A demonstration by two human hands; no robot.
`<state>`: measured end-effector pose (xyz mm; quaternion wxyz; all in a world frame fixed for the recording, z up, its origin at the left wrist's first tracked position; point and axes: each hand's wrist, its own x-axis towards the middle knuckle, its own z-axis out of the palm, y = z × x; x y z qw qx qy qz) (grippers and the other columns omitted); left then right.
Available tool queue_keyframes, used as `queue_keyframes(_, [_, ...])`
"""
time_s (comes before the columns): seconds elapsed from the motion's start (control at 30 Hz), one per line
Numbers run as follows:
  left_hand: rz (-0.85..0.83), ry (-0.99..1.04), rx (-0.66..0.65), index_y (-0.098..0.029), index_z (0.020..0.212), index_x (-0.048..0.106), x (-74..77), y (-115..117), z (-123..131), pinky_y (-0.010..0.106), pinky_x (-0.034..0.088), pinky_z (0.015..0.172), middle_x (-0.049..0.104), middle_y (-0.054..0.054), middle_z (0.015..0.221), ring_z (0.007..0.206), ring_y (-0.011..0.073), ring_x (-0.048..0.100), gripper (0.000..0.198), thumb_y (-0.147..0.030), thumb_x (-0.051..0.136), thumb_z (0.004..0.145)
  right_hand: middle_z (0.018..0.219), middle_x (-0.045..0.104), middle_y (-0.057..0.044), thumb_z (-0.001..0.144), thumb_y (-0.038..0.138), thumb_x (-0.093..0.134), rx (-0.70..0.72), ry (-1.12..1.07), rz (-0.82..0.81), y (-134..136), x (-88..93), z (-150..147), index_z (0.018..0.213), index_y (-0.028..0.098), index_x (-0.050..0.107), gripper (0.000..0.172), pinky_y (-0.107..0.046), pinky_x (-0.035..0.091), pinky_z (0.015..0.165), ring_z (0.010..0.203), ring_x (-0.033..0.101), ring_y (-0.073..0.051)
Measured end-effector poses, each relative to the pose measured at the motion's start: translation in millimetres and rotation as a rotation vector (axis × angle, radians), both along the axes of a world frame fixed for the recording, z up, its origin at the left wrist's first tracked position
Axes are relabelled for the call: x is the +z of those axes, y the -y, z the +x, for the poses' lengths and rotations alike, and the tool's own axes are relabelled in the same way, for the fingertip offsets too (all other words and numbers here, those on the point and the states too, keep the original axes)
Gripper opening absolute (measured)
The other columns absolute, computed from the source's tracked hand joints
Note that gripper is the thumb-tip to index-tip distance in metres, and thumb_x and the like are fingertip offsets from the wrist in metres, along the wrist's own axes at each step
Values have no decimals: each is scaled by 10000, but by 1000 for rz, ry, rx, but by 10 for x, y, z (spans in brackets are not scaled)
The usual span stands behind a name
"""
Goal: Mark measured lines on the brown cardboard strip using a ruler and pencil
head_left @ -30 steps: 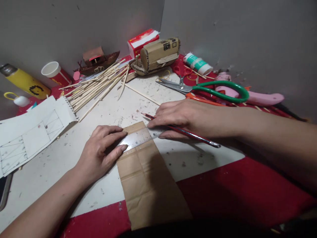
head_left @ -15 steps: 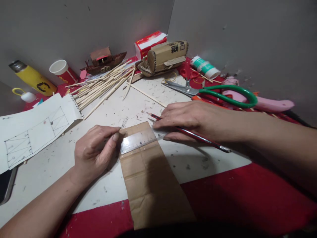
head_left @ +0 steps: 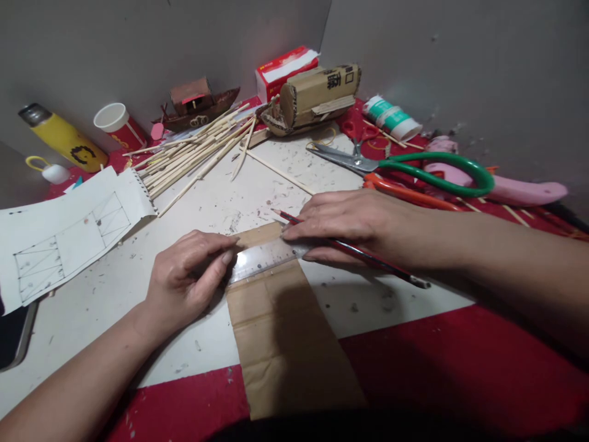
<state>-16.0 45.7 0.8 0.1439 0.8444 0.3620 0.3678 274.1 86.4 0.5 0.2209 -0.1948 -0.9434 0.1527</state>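
Observation:
A clear ruler (head_left: 262,259) lies across the upper part of a brown cardboard strip (head_left: 262,334). At the ruler's left end, my left hand (head_left: 186,276) has its thumb and forefinger closed at the strip's edge; what they grip is too small to make out. My right hand (head_left: 343,224) rests palm down on the ruler's right end and has a dark red pencil (head_left: 368,255) held in its fingers. The pencil's tip points up and left, just beyond the strip's top edge.
Thin wooden sticks (head_left: 197,147) lie in a pile behind, near a cardboard boat (head_left: 322,95) and a dark boat model (head_left: 197,107). Green-handled scissors (head_left: 432,172) lie behind my right arm. At left are a drawing (head_left: 73,233), a yellow bottle (head_left: 69,141) and a paper cup (head_left: 119,126).
My left hand and the ruler have shifted slightly right over the strip. My right hand stays on the ruler with the pencil. The view has moved a little.

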Motion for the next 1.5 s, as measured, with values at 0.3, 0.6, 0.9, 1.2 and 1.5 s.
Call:
queue_keyframes(0.3, [-32, -40, 140, -237, 1013, 720, 9, -15, -29, 279, 580, 758, 775, 3, 945, 829, 144, 714, 148, -164, 666, 895, 995, 720, -122, 964, 293, 587, -30, -32, 60, -27, 11, 26, 1146, 153, 698, 255, -347, 547, 777, 933, 657, -217])
queue_keyframes(0.6, [-49, -73, 117, -230, 1006, 727, 21, -14, -22, 305, 589, 757, 777, 23, 923, 807, 162, 718, 130, -205, 681, 887, 1013, 725, -118, 952, 276, 613, -13, -68, 80, -43, 3, 27, 1183, 155, 682, 270, -347, 550, 769, 932, 657, -218])
queue_keyframes(0.9, [-247, 9, 157, -222, 1026, 754, 20, -13, -28, 281, 588, 702, 785, 33, 908, 755, 164, 713, 181, -243, 736, 846, 1041, 723, -82, 957, 251, 606, -35, -118, 155, -35, 2, 23, 1176, 195, 660, 232, -328, 564, 793, 973, 656, -190])
queue_keyframes(1.2, [-660, 420, 245, -257, 983, 781, 32, -153, -130, 225, 434, 445, 677, 3, 673, 512, 105, 544, 177, -298, 778, 810, 973, 759, -98, 930, 182, 601, -334, -288, 325, 100, 164, -26, 1153, 243, 666, 241, -396, 557, 821, 897, 703, -221])
queue_keyframes(1.5, [-716, 480, 263, -258, 937, 771, -4, -190, -175, 240, 437, 458, 671, -4, 676, 514, 110, 554, 138, -263, 775, 799, 1068, 746, -132, 941, 302, 611, -406, -272, 327, 17, 113, 20, 1211, 208, 641, 287, -441, 526, 905, 1008, 679, -262])
